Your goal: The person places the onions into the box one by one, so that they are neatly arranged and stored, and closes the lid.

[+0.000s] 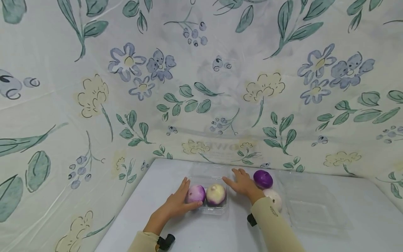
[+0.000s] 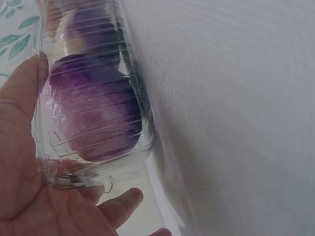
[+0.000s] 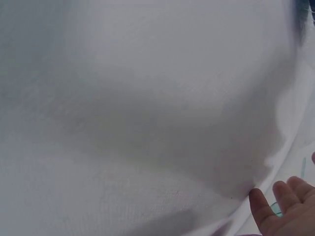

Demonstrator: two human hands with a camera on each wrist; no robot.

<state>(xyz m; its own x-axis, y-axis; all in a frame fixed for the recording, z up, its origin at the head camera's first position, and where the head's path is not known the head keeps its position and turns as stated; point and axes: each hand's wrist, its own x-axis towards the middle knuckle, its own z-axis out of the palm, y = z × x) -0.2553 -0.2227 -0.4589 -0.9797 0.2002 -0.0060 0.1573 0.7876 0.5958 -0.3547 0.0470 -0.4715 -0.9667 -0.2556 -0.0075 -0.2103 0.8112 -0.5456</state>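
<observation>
A clear plastic clamshell box [image 1: 217, 211] stands on the table with its lid [image 1: 209, 171] folded back. Two purple-and-white turnips [image 1: 216, 196] lie in it side by side. My left hand [image 1: 177, 203] rests against the box's left side, fingers extended and thumb spread along the front. In the left wrist view a purple turnip [image 2: 93, 108] shows through the box wall, and the left hand [image 2: 19, 152] touches the rim. At the box's right side my right hand [image 1: 243, 183] is spread, holding nothing. The right wrist view shows only part of the right hand [image 3: 288, 211].
Right of my right hand lie a deep purple turnip [image 1: 263, 179] and a whitish one [image 1: 273, 198], partly behind the forearm. A second open clear box [image 1: 310, 210] stands farther right on the white table [image 1: 126, 224]. Flower-patterned sheeting [image 1: 201, 105] rises behind the table.
</observation>
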